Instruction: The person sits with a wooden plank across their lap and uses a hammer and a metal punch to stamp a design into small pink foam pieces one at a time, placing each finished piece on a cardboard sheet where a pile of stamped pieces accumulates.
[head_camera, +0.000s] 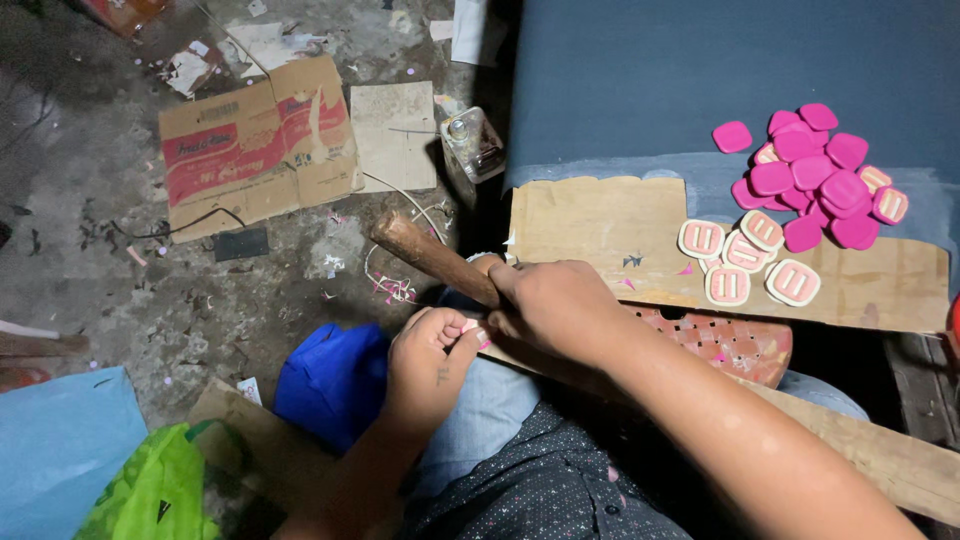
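— Closest to the camera, what do you see?

— Dark dotted shirt (545, 495) of mine, and my two forearms going out from it. Both hands are together, over my lap.

— What does each one hold?

— My right hand (555, 305) is closed around a wooden handle (432, 257); the handle sticks out to the upper left, above the floor. I cannot see the head of this tool — my hand covers it. My left hand (430, 360) pinches a small pink piece (472, 327) between thumb and fingers, touching the right hand.

— And under the hands?

— One wooden board (880, 455) lies across my knees, and a red perforated plastic thing (735, 342) is just behind it.

— Where are the other pieces?

— On the worktop (640, 90), which is dark blue, lies a sheet of cardboard (590, 230). Five cream pieces with pink centre (745, 258) sit on its right part. Just beyond, a heap of magenta pieces (815, 180) rests partly on the cardboard, partly on the blue surface.

— And on the floor?

— Flattened carton (255, 140), a small glass bottle (472, 143) near the worktop edge, a blue bag (335, 380) beside my left hand, a green bag (155, 490) at the bottom left.
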